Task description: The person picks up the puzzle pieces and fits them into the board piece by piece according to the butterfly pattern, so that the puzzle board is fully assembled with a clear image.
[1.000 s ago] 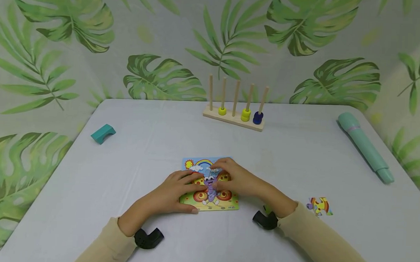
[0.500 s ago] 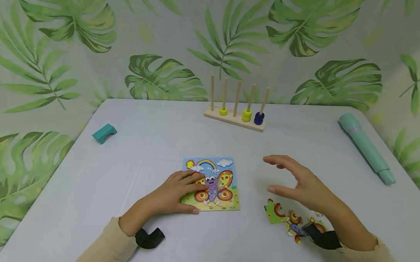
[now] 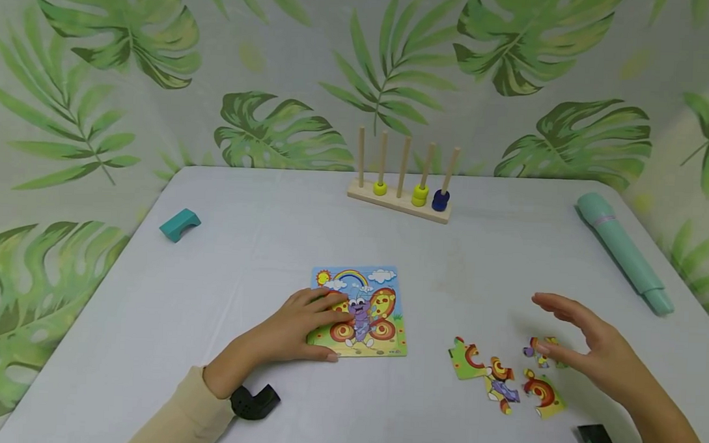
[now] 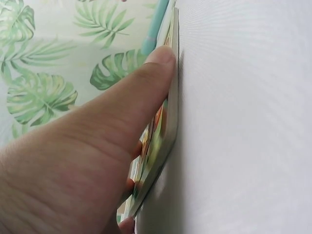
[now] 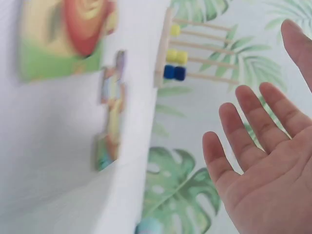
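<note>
My left hand (image 3: 304, 321) rests on the left part of a square butterfly jigsaw puzzle (image 3: 380, 317) that lies on the white table. Seen from the left wrist, the thumb (image 4: 141, 85) lies along the edge of the puzzle board (image 4: 170, 114). Off to the right, my right hand (image 3: 602, 354) is over the table with nothing in it. Its fingers are spread in the right wrist view. Loose jigsaw pieces lie near it: a green-edged piece (image 3: 463, 361), a purple-bodied piece (image 3: 503, 386), a red-ringed piece (image 3: 549, 399) and one partly behind the thumb (image 3: 541, 359).
At the back of the table stands a wooden peg rack (image 3: 399, 201) with yellow and dark blue beads. A teal arch block (image 3: 180, 225) is at the left. Along the right edge lies a mint-green microphone-shaped object (image 3: 623, 252). A leaf-print cloth (image 3: 287, 131) hangs behind.
My right hand has lifted away from the puzzle and moved right, to the loose pieces, uncovering the puzzle's right half. My left hand has stayed on the puzzle.
</note>
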Tool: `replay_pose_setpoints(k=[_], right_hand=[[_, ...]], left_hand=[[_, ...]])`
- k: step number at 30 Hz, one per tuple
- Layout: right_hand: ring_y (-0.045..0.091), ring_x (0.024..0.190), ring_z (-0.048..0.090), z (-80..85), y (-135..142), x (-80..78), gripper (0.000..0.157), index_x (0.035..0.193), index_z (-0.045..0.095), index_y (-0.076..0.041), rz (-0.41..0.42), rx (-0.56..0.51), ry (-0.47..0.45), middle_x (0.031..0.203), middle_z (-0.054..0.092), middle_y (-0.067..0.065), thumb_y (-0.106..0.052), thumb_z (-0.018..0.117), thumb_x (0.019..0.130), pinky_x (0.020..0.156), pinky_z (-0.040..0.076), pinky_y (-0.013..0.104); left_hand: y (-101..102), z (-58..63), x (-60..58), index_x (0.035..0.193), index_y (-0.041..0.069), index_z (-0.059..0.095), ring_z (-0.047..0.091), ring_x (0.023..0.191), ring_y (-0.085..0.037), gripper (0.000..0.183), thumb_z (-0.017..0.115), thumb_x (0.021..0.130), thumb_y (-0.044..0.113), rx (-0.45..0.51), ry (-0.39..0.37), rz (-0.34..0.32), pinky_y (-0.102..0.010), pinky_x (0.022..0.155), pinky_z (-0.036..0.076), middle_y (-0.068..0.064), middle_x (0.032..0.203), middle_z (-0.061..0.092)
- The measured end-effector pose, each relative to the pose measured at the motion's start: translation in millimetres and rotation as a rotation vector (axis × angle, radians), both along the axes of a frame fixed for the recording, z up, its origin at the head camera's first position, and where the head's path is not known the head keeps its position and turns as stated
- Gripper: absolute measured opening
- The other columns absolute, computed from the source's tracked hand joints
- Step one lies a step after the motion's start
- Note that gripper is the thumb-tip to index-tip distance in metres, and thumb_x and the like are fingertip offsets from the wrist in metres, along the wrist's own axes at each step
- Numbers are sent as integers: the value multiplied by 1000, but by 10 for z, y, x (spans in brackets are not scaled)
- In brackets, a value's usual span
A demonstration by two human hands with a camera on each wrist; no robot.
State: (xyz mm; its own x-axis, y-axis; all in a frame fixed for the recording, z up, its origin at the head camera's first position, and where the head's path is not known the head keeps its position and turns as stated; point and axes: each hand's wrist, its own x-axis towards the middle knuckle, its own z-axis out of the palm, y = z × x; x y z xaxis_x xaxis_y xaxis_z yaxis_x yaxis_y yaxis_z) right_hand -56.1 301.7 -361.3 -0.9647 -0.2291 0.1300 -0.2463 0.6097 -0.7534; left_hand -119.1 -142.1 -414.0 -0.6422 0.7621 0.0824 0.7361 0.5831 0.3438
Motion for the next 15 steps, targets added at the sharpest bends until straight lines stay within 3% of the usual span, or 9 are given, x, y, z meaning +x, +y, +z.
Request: replay_pose_setpoints(k=[2, 4, 6, 8, 15], right_hand=[[-3, 108, 34, -75, 72, 16, 65, 135, 40, -17, -5, 26, -6, 126, 46, -13, -7, 70, 78, 86, 21, 67], [-5, 108, 34, -147, 142, 32, 65, 136, 39, -16, -5, 67, -13, 126, 45, -16, -9, 69, 78, 95, 28, 47], [-5, 105, 35, -208, 207, 43, 65, 136, 38, -15, -12, 109, -27, 124, 43, -19, -12, 69, 79, 90, 32, 23], [-7, 104, 36, -263, 270, 49, 64, 136, 38, -15, -18, 144, -48, 123, 42, -22, -15, 69, 79, 77, 29, 8], [-15, 101, 34, -399, 420, 32, 61, 133, 40, -9, -24, 156, -109, 118, 36, -32, -18, 68, 80, 75, 25, 1]], left_hand=[[1, 5, 0, 131, 28, 47, 19, 131, -25, 63, 56, 77, 60, -3, -5, 0, -46, 102, 15, 4, 143, 29], [1, 12, 0, 132, 28, 47, 18, 131, -25, 64, 56, 77, 60, -7, -9, 0, -46, 103, 15, 4, 143, 29], [0, 20, 1, 132, 28, 46, 17, 131, -24, 64, 56, 77, 60, -11, -12, 0, -45, 103, 14, 5, 143, 28], [0, 23, 0, 132, 28, 46, 18, 131, -24, 64, 55, 78, 61, -11, -11, -3, -45, 103, 15, 5, 143, 29], [-2, 35, 5, 132, 29, 46, 17, 131, -24, 64, 55, 77, 61, -20, -23, 5, -45, 103, 14, 5, 143, 28]])
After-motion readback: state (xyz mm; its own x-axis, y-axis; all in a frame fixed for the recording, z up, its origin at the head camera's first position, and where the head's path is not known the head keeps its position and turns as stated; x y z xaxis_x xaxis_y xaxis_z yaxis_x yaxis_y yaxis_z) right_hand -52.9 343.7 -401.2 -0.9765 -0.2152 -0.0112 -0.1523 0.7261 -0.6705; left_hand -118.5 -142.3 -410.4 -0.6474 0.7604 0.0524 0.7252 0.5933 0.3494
